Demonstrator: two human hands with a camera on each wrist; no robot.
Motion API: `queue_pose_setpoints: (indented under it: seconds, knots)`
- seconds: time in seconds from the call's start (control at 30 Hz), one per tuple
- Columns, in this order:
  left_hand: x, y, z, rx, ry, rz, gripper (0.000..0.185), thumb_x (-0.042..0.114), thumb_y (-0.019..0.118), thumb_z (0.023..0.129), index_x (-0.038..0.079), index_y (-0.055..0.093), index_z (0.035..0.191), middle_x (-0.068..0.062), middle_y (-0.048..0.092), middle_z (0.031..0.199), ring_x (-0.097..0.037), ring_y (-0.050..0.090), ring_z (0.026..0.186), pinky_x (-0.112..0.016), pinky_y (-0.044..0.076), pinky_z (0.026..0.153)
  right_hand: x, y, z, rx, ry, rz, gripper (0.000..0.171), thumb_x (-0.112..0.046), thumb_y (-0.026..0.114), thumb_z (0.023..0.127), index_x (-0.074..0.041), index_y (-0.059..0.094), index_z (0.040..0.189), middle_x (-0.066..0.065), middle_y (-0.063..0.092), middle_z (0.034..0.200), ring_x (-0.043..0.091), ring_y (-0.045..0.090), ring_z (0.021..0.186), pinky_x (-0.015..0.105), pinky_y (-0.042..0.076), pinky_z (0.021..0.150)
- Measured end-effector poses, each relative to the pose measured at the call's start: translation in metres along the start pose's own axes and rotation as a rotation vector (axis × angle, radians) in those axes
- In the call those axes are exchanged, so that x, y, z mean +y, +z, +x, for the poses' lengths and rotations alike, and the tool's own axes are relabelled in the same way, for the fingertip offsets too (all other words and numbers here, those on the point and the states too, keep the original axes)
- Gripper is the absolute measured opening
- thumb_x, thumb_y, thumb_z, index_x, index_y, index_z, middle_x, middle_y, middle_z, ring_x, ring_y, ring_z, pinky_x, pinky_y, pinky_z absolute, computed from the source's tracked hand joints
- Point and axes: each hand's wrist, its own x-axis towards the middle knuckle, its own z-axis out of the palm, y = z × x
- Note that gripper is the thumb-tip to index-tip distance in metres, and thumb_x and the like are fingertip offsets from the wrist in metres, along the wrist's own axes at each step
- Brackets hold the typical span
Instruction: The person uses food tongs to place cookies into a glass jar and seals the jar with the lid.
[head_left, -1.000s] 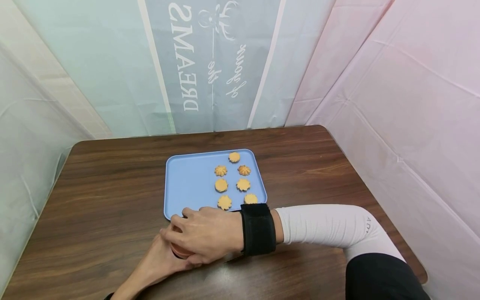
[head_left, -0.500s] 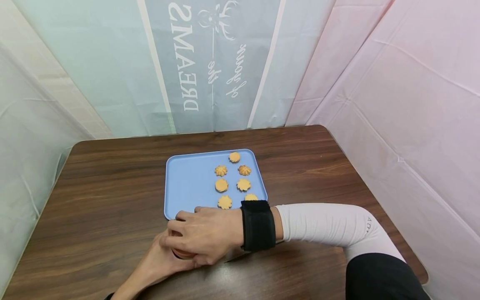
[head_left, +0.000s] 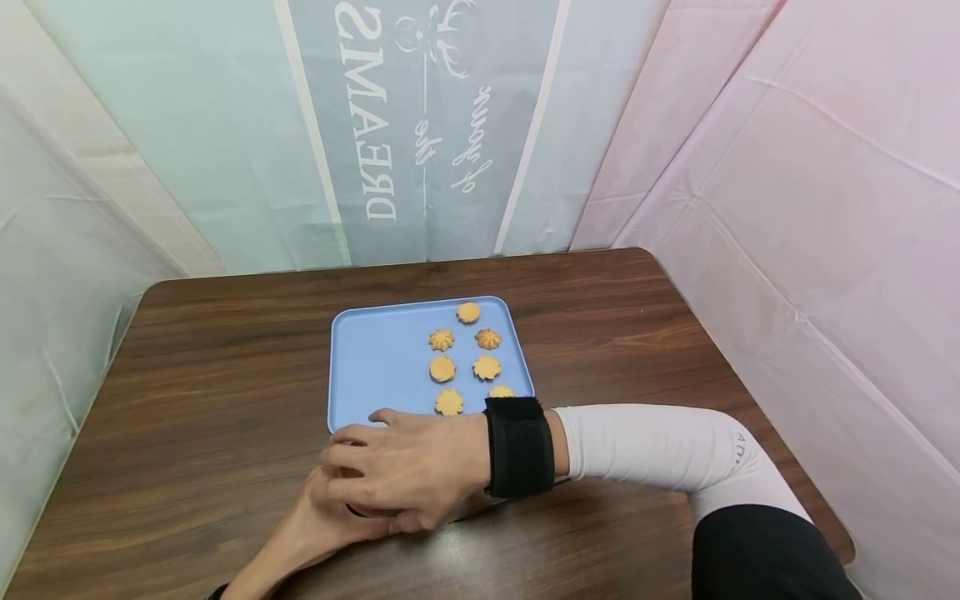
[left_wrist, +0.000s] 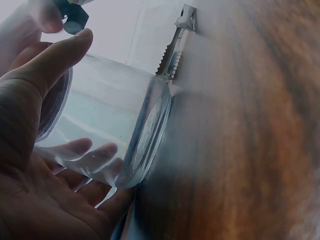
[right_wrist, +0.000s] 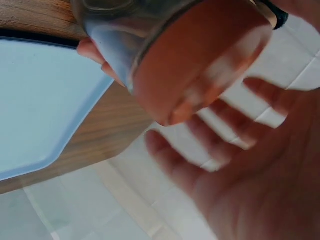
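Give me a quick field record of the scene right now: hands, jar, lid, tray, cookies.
left hand: grips the jar from the side
right hand: over the lid, fingers spread; contact unclear
jar: clear glass, upright on the table, just in front of the tray
lid: orange, on the jar
tray: blue, mid-table
cookies: seven visible, on the tray's right half, one partly hidden by the wrist strap

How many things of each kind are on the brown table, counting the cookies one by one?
Cookies: 7, the nearest one partly hidden behind the wrist strap
Blue tray: 1
Glass jar: 1
Orange lid: 1
Total: 10
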Motion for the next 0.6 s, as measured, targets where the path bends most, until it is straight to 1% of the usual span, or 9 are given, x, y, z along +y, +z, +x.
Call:
queue_pose_setpoints:
  seconds: [0.03,0.1,0.17,0.23,0.27,0.33,0.4,0.47,0.6]
  knots:
    - [0.0,0.0,0.001,0.003,0.003,-0.008,0.09,0.039,0.101,0.068,0.005,0.06,0.14,-0.003,0.067,0.133,-0.011,0.063,0.113,-0.034,0.057,0.089,-0.001,-0.001,-0.001,0.016,0.033,-0.003,0.085,-0.058,0.069,0.095,-0.024,0.034,0.164,0.003,0.038,0.162,0.022,0.035,0.15,0.039,0.049,0.108]
    - [-0.002,0.0,0.001,0.01,0.012,-0.014,0.092,0.035,0.101,0.068,0.001,0.057,0.14,-0.006,0.069,0.128,-0.011,0.066,0.108,-0.033,0.059,0.084,-0.003,-0.003,-0.002,0.05,0.12,-0.006,0.09,-0.069,0.065,0.094,-0.023,0.033,0.165,0.005,0.037,0.162,0.023,0.041,0.146,0.036,0.055,0.098]
    - [-0.003,0.0,0.001,0.002,0.014,-0.032,0.087,0.033,0.101,0.068,0.0,0.059,0.137,-0.005,0.072,0.119,-0.01,0.069,0.099,-0.032,0.059,0.078,-0.006,-0.004,-0.002,0.068,0.212,0.0,0.095,-0.076,0.061,0.093,-0.023,0.031,0.166,0.005,0.04,0.158,0.022,0.05,0.135,0.033,0.058,0.085]
    - [-0.003,-0.001,0.001,-0.019,-0.015,-0.062,0.084,0.035,0.1,0.07,0.003,0.059,0.136,-0.001,0.073,0.111,-0.006,0.069,0.091,-0.029,0.059,0.072,-0.008,-0.006,-0.002,0.066,0.287,0.016,0.097,-0.078,0.061,0.091,-0.023,0.032,0.166,0.003,0.044,0.152,0.019,0.055,0.121,0.029,0.058,0.075]
    - [-0.003,-0.001,0.001,-0.024,-0.032,-0.066,0.083,0.037,0.1,0.07,0.005,0.06,0.135,0.001,0.073,0.108,-0.004,0.068,0.089,-0.029,0.058,0.072,-0.01,-0.006,-0.002,0.063,0.313,0.024,0.097,-0.078,0.061,0.091,-0.023,0.033,0.165,0.002,0.046,0.147,0.018,0.056,0.115,0.029,0.057,0.071]
    - [-0.002,-0.001,0.0,-0.035,-0.062,-0.07,0.085,0.04,0.1,0.07,0.006,0.059,0.136,0.003,0.073,0.106,-0.003,0.068,0.088,-0.029,0.059,0.072,-0.012,-0.006,-0.002,0.053,0.343,0.044,0.097,-0.077,0.064,0.09,-0.023,0.034,0.164,0.002,0.049,0.141,0.016,0.057,0.104,0.027,0.055,0.066]
    - [-0.001,0.0,-0.001,-0.04,-0.075,-0.066,0.089,0.041,0.1,0.069,0.005,0.057,0.138,0.001,0.073,0.109,-0.005,0.069,0.091,-0.03,0.059,0.074,-0.014,-0.005,-0.002,0.042,0.356,0.054,0.094,-0.075,0.066,0.091,-0.022,0.036,0.163,0.002,0.051,0.138,0.015,0.056,0.099,0.026,0.054,0.064]
    - [0.0,0.0,-0.001,-0.035,-0.078,-0.056,0.089,0.041,0.1,0.068,0.005,0.057,0.138,-0.001,0.072,0.111,-0.006,0.069,0.093,-0.03,0.059,0.075,-0.016,-0.004,-0.002,0.031,0.363,0.055,0.092,-0.073,0.067,0.091,-0.021,0.038,0.162,0.002,0.052,0.137,0.015,0.057,0.097,0.024,0.054,0.063]
    - [0.0,0.001,-0.001,-0.029,-0.076,-0.059,0.086,0.04,0.1,0.067,0.005,0.059,0.134,-0.003,0.072,0.111,-0.007,0.07,0.092,-0.03,0.059,0.074,-0.017,-0.003,-0.001,0.014,0.357,0.047,0.088,-0.069,0.068,0.093,-0.02,0.04,0.16,0.001,0.053,0.136,0.014,0.057,0.099,0.022,0.054,0.065]
